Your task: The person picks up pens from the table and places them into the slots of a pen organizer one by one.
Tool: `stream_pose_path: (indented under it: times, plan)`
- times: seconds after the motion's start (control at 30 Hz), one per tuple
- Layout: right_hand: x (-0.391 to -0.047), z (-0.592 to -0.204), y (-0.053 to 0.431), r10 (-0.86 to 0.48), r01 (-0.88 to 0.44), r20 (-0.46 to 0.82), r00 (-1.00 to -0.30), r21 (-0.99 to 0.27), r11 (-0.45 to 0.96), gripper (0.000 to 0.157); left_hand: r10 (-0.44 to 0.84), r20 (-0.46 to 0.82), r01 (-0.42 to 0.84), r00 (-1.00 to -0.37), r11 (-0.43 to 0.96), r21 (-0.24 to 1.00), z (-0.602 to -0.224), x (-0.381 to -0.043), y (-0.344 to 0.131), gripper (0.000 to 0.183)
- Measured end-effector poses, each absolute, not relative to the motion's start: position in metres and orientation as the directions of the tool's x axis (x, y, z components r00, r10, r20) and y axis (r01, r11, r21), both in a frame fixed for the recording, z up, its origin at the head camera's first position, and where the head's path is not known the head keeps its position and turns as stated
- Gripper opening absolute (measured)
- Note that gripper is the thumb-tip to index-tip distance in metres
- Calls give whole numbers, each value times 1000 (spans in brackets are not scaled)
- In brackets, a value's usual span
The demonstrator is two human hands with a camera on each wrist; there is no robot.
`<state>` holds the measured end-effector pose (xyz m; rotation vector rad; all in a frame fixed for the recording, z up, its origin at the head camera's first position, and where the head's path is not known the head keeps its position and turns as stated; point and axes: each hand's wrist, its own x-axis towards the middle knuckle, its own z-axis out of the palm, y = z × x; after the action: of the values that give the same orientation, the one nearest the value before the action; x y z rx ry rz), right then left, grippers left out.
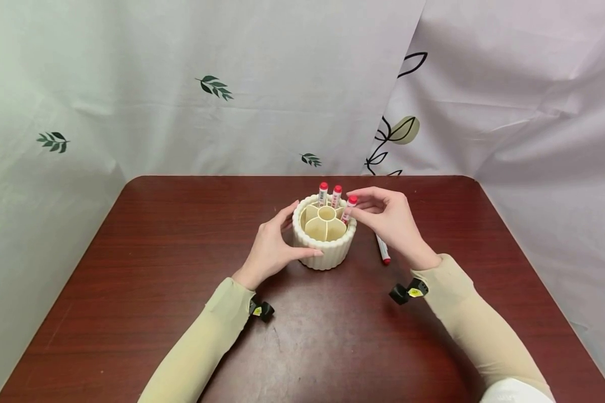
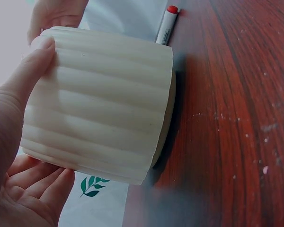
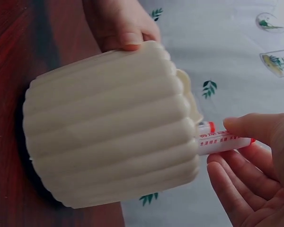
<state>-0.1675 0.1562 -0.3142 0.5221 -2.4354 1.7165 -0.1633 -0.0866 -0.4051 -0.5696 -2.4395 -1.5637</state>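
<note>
A cream ribbed pen holder [image 1: 324, 256] with several compartments stands upright on the table. My left hand [image 1: 271, 246] grips it from the left, thumb on the near wall and fingers round the far side; the left wrist view shows its fluted wall [image 2: 99, 104] between them. At the right rim, my right hand [image 1: 392, 217] pinches a red-capped whiteboard marker [image 3: 225, 143] by its upper end, the lower part hidden inside the holder. Two more red-capped markers, a left one [image 1: 323, 193] and a right one [image 1: 336, 196], stand in the back compartments.
Another red-capped marker [image 1: 384, 251] lies on the dark red wooden table [image 1: 171, 291], right of the holder and partly under my right hand. White curtains [image 1: 262, 129] with leaf prints hang behind the table and at its sides.
</note>
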Motion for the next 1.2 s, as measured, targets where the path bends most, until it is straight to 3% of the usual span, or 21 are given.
stream_pose_path:
  times: [0.4, 0.93, 1.2]
  plan:
    - [-169, -317, 157, -223, -346, 286, -932, -885, 312, 28, 220, 365, 424, -905, 374, 825, -405, -165, -87, 105]
    - [-163, -329, 192, -100, -293, 275, -956, -894, 339, 32, 228, 379, 439, -897, 364, 822, -404, -162, -92, 99]
    - [-159, -346, 215, -35, -225, 235, -971, -866, 447, 32, 219, 396, 450, -892, 339, 826, -407, -157, -93, 94]
